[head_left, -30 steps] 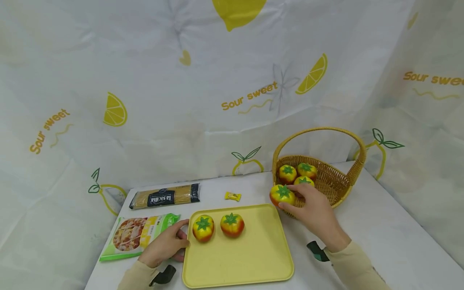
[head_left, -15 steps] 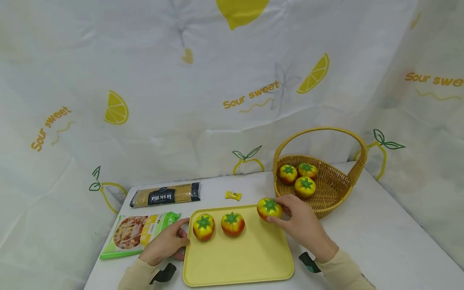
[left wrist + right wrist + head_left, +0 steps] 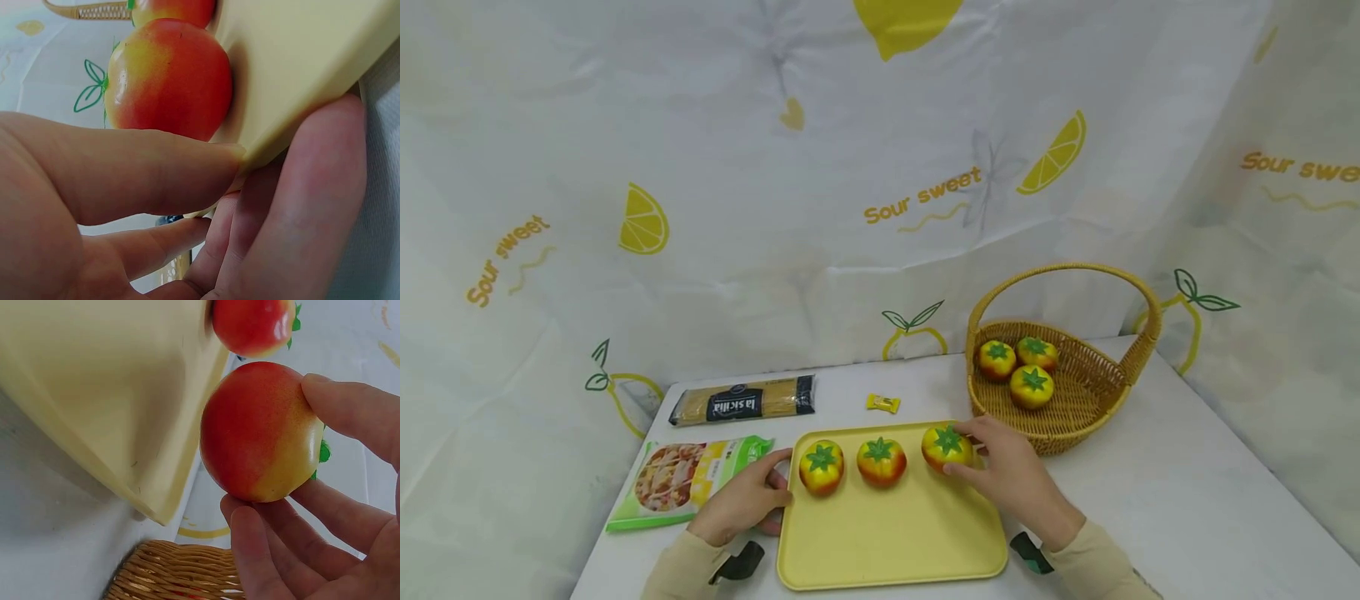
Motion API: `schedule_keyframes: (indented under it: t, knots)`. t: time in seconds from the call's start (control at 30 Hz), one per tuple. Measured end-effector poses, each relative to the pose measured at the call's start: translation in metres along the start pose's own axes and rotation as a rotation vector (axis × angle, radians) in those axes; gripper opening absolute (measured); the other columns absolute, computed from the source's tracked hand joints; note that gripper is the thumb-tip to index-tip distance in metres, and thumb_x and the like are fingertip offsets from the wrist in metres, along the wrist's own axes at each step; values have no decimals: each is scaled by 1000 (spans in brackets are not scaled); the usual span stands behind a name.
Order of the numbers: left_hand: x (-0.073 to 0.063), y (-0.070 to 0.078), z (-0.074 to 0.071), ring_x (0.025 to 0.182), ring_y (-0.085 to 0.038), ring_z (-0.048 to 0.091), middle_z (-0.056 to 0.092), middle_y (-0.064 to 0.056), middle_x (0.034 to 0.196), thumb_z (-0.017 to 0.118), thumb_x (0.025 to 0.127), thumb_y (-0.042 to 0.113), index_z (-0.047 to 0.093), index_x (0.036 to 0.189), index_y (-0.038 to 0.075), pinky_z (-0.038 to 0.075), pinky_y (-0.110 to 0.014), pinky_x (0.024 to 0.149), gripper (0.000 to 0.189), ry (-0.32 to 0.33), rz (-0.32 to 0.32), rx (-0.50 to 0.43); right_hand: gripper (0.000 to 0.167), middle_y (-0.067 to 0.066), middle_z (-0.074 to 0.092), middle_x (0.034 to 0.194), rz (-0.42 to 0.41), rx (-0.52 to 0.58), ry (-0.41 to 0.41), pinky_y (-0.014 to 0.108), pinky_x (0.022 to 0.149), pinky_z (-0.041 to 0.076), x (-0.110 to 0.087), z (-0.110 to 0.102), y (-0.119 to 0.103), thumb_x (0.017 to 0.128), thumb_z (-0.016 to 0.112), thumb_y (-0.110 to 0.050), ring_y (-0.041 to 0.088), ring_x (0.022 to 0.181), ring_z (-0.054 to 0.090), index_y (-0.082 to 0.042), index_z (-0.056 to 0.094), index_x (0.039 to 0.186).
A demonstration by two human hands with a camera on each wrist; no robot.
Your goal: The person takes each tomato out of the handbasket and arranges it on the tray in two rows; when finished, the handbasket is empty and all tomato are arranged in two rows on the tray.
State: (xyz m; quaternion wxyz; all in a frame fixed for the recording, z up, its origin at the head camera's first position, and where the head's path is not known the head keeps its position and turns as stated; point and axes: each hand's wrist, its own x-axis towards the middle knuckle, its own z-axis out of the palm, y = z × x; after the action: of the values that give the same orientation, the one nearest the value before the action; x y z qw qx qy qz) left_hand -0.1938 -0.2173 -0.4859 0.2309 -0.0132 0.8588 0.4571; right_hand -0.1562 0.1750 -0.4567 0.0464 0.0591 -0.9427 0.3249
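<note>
My right hand [image 3: 1017,479] holds a red-and-yellow toy tomato [image 3: 945,447] with a green star-shaped top, over the back right corner of the yellow tray [image 3: 891,550]. In the right wrist view the thumb and fingers pinch this tomato [image 3: 256,434], which hangs a little above the tray. Two similar tomatoes stand on the tray, one at the back left [image 3: 822,471] and one in the back middle [image 3: 882,465]. My left hand [image 3: 745,504] grips the tray's left edge. In the left wrist view its thumb lies at the rim [image 3: 281,134], with fingers below it.
A wicker basket [image 3: 1086,400] with a tall handle stands at the back right with three more tomatoes [image 3: 1032,387] inside. Left of the tray lie a pack of spaghetti [image 3: 741,401] and a green-white bag with a pizza picture [image 3: 685,483]. Behind the tray is a small yellow wrapped candy [image 3: 882,403].
My right hand has carried the tomato leftward from the basket's front edge to over the tray's back right corner. The left hand has stayed on the tray's edge.
</note>
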Motion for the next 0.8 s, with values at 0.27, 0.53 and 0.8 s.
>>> schedule_keyframes:
  t: [0.27, 0.53, 0.8]
  knots:
    - [0, 0, 1, 78, -23, 64, 61, -12, 104, 75, 94, 6, 44, 163, 8, 65, -39, 62, 76, 2, -7, -2, 51, -1, 72, 118, -3, -44, -14, 32, 87, 61, -1, 3, 1, 83, 95, -28, 11, 98, 66, -13, 75, 128]
    - [-1, -1, 0, 77, -23, 62, 59, -12, 102, 74, 94, 5, 44, 163, 7, 64, -39, 60, 76, -8, 17, -6, 51, -4, 71, 115, -19, -44, -12, 33, 85, 60, -1, 8, 2, 82, 95, -29, 12, 96, 65, -14, 76, 127]
    - [-2, 1, 0, 78, -23, 63, 60, -13, 103, 74, 94, 6, 43, 164, 7, 65, -39, 61, 76, -15, 15, -9, 51, -3, 72, 117, -17, -49, -13, 35, 86, 60, -2, 9, 1, 82, 96, -28, 12, 99, 67, -15, 76, 127]
